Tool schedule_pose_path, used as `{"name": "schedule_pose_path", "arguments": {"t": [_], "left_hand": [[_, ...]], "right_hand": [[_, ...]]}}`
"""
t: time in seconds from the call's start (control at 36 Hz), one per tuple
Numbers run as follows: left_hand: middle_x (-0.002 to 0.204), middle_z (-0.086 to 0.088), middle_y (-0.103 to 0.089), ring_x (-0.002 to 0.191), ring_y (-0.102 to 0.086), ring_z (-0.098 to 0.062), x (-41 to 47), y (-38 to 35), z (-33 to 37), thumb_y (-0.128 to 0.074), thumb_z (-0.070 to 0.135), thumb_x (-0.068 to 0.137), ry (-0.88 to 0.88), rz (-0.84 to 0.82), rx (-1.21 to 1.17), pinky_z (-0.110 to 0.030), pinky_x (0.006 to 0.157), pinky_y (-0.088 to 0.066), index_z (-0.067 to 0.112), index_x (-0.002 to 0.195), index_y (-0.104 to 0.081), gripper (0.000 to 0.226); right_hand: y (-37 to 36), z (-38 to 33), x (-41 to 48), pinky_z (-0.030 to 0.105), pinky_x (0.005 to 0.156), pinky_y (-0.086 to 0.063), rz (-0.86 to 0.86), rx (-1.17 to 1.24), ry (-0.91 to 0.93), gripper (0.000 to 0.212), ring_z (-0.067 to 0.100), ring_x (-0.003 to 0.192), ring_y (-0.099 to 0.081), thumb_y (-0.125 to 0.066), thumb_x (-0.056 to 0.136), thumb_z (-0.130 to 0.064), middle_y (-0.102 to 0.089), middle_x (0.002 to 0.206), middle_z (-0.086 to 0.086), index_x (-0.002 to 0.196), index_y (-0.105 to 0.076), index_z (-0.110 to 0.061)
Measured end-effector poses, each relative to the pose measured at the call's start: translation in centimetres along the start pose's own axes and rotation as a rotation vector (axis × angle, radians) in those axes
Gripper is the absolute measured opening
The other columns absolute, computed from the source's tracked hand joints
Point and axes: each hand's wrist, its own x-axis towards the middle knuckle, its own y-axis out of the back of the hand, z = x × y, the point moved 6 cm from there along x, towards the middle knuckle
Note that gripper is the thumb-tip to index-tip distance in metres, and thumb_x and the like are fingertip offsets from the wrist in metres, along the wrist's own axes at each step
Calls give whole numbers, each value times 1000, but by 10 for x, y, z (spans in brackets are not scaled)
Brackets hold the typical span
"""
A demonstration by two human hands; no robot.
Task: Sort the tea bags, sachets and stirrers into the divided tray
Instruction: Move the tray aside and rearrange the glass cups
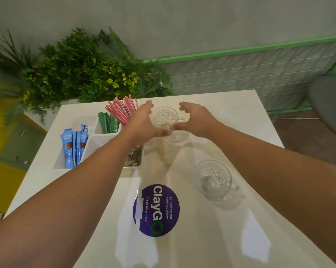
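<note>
At the far left, yellow and green cabinets [6, 155] stand below the counter's edge, and a mass of leafy plants [76, 68] fills the corner behind. On the white counter [211, 238] sits the divided tray [85, 120], white, toward the left rear. Its leftmost compartment holds blue sachets [73, 149] standing on end and leaning. The rear compartment next to it holds green sachets [107, 121], also upright. Just right of those, a bunch of red-and-white stirrers [122, 111] fans up and leftward. The tray's near right compartment holds small brownish packets [133, 157], too blurred to identify, partly hidden by the left forearm, which crosses over the tray.

The left hand [143, 122] reaches forward past the stirrers, its grip released, fingers spread and curved, at the left side of a cut-glass cup [166, 117] at the counter's rear centre. The right hand [194, 118] mirrors it on the cup's right, also released and curved, thumb pointing inward near the left thumb. Whether either hand touches the glass cannot be told.

Nearer the camera lies a round purple sticker [156, 209] reading "ClayGo". To its right stands a second cut-glass cup [213, 178], apart from both hands. A grey chair [329, 105] sits beyond the counter at far right.
</note>
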Motion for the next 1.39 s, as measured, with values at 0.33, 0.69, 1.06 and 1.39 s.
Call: {"name": "schedule_pose_path", "arguments": {"t": [0.33, 0.69, 1.06, 1.39], "left_hand": [[139, 11, -52, 127, -47, -5, -81, -10, 33, -88, 53, 56, -126, -43, -235, -33, 105, -43, 30, 142, -46, 99], [141, 25, -43, 128, -45, 1, -131, -76, 53, -92, 55, 49, -220, -414, -117, -33, 111, -40, 39, 144, -37, 112], [130, 15, -51, 117, -55, -3, -129, -88, 43, -94, 32, 56, -204, -348, -206, -31, 103, -48, 31, 140, -44, 98], [128, 15, -56, 112, -58, -2, -103, -28, 0, -94, 27, 59, -61, -163, -235, -21, 92, -51, 26, 141, -45, 96]], "right_hand": [[45, 13, -96, 31, 95, -46, -62, 165, 5, 60, 11, 106, -60, -50, 86, -67, -65, 116, -8, 121, -64, -19], [16, 64, -189, 26, 102, -48, -56, 240, -106, 107, 1, 117, -56, -94, 46, -50, -58, 129, -17, 140, -49, -26], [0, 59, -192, 14, 84, -52, 46, 321, -93, 69, -6, 95, -65, -91, 57, -12, -68, 101, -22, 111, -60, -41], [-19, 5, -111, 17, 85, -51, -64, 321, 1, 82, 9, 106, -65, -93, 58, -13, -68, 120, -7, 132, -59, -18]]}}
